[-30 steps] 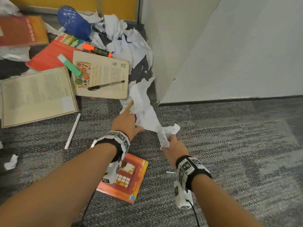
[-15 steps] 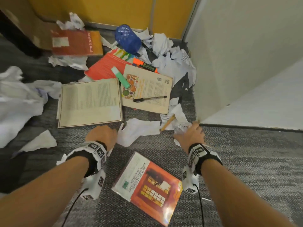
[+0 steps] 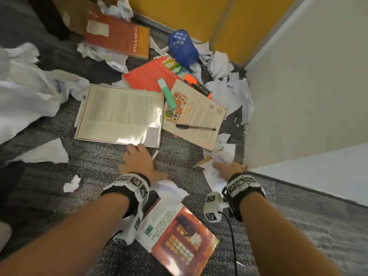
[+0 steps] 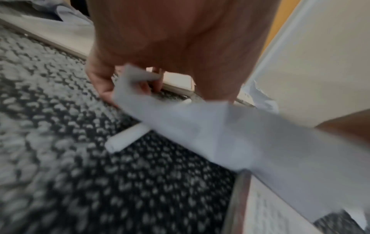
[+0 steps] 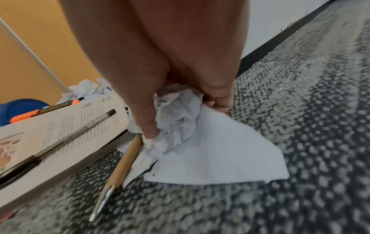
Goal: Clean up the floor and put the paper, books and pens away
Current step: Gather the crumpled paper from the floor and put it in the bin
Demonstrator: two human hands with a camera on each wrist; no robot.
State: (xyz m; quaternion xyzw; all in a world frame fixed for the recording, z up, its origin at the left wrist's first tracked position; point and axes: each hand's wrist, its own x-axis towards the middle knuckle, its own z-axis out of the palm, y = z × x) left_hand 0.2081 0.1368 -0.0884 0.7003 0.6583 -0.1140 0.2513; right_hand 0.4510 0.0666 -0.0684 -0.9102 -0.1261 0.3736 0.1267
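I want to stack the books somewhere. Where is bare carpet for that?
Bare carpet lies right of the right hand, along the white wall's baseboard. A smaller patch lies between the open book and the small paper ball. The corner by the blue cup is crowded.

Five books (image 3: 119, 114) lie on the floor. Two highlighters (image 3: 166, 93), one green, one orange. Three pens (image 3: 196, 127): black, white, wooden. One blue cup (image 3: 182, 49). Crumpled paper (image 3: 221, 64) lies about in many pieces, uncountable.
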